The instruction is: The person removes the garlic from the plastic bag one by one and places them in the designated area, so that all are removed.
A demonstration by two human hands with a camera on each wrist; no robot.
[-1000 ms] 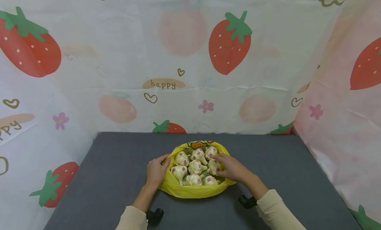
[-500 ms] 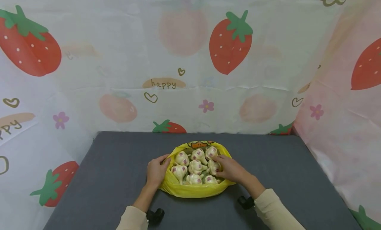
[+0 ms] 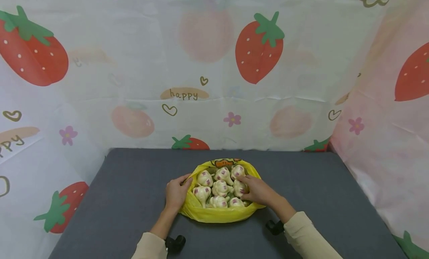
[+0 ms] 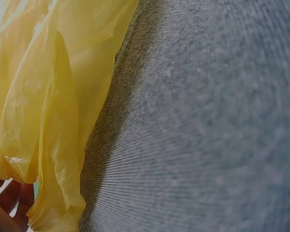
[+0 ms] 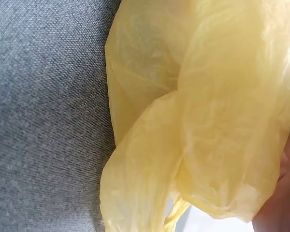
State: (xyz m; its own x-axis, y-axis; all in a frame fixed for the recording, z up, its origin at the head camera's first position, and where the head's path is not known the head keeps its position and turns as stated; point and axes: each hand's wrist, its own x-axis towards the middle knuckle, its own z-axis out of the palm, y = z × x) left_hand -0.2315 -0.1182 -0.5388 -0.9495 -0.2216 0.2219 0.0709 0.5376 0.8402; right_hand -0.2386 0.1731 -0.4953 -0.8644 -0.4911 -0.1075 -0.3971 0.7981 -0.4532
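Observation:
A yellow plastic bag (image 3: 219, 215), its mouth spread wide, sits on the dark table with several garlic bulbs (image 3: 220, 188) inside. My left hand (image 3: 176, 193) pinches the bag's left rim between thumb and fingers. Inside the right rim, my right hand (image 3: 260, 190) grips a garlic bulb (image 3: 239, 188), thumb on the near side and fingers on the far side. Folds of the bag (image 4: 43, 106) fill the left part of the left wrist view, with fingertips behind them. In the right wrist view the bag (image 5: 222, 111) hides most of the hand.
The grey cloth-covered table (image 3: 134, 177) extends around the bag on all sides. Behind it and along both sides hangs a white curtain (image 3: 140, 65) printed with strawberries. Black wrist mounts (image 3: 175, 244) jut out below both sleeves.
My right hand has shifted very slightly left, and the garlic bulb in its grip has moved a little with it. The left hand stays at the bag's rim.

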